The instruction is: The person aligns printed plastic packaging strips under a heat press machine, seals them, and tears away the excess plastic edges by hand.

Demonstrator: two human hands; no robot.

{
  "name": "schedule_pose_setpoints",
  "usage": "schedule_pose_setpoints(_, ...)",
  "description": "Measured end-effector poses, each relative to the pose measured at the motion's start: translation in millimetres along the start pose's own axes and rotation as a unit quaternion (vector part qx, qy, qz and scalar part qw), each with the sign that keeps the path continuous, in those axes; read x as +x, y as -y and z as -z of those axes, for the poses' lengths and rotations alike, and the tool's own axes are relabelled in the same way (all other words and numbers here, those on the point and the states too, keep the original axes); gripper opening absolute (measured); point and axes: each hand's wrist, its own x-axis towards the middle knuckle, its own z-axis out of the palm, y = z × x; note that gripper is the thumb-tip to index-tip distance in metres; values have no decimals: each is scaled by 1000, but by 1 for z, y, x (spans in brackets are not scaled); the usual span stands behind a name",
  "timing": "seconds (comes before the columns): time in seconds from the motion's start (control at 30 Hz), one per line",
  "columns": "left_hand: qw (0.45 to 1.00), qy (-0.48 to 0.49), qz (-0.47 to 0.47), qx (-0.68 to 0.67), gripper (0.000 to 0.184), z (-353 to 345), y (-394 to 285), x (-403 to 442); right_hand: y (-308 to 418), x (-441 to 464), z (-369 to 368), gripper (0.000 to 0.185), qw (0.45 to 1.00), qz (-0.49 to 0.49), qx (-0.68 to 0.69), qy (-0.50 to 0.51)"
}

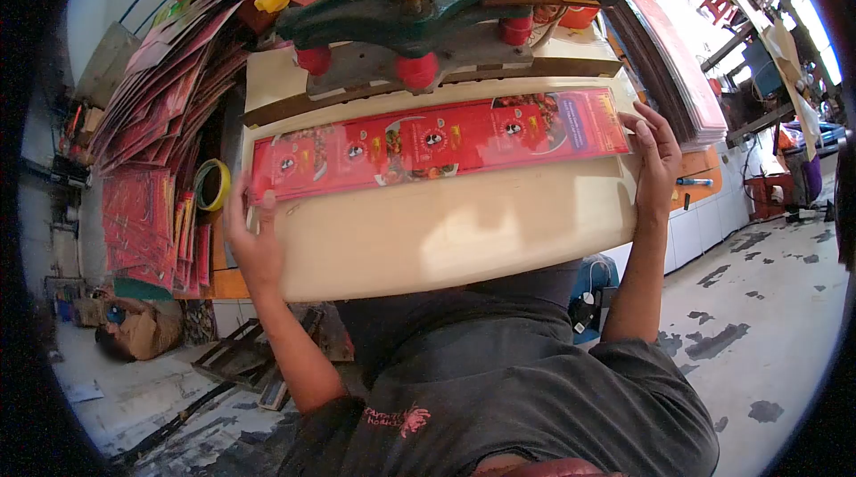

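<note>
A long red printed strip (437,143) with food pictures lies across the cream board (401,236), just in front of the green machine (401,9) with its red feet and yellow knobs. My left hand (254,232) is at the strip's left end, its thumb and fingers round that edge. At the strip's right end, my right hand (654,152) has its thumb and fingers closed on the corner. The strip lies at a slight slant, its right end farther from me.
Stacks of red printed sheets (138,218) and a yellow tape roll (212,185) are on the left. Long flat sheets (673,67) are piled at the right, near a blue pen (694,181). A person (147,333) is low at the far left.
</note>
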Motion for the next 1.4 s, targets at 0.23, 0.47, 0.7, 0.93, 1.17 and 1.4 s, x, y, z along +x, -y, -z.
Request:
schedule_pose_setpoints(0.23,983,-81,101,-129,42,2,2,0,4,-3,-3,53,999,-7,-33,16)
schedule_pose_setpoints(0.47,961,-109,102,-233,42,6,9,-3,-5,0,15,57,1000,-1,22,-9)
schedule_pose_setpoints(0.7,968,-124,47,-211,48,7,-1,-7,11,-4,-4,51,996,-6,77,-40)
schedule_pose_setpoints(0.93,965,-104,24,-238,49,8,16,-6,10,-6,11,41,999,-33,20,11)
schedule_pose_setpoints(1.17,964,-92,82,-237,41,9,9,-6,2,-3,14,30,1000,-23,-5,13)
schedule_pose_setpoints(1.4,959,-63,117,-249,36,7,18,-6,3,-3,15,26,999,-29,0,13)
